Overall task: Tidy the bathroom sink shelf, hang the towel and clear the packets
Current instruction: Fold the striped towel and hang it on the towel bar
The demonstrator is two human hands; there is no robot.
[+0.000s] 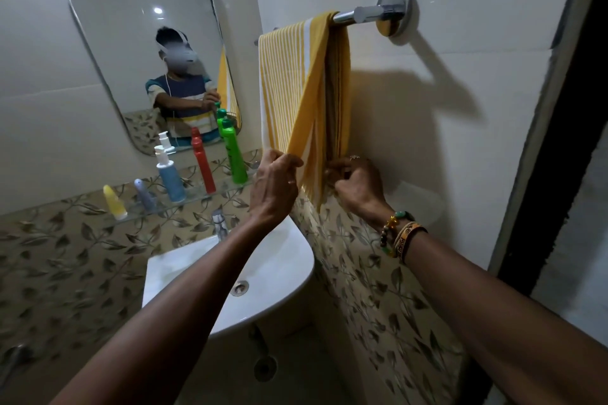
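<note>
Yellow-and-white striped cloth towel (296,82), draped over chrome rail (362,15), one o'clock; left hand (273,184), right hand (357,184) each pinch its hem, likely evening it.

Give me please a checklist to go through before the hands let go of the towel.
1. Towel lies over the bar: ok.
2. Left hand pinches the lower edge of the front layer: ok.
3. Right hand pinches the back layer near the wall: ok.
4. Front layer spread flat: not ok, it is gathered into folds toward the hands.
5. Bottles stand on the shelf: ok.
6. Packets cleared: cannot tell, none in view.
</note>
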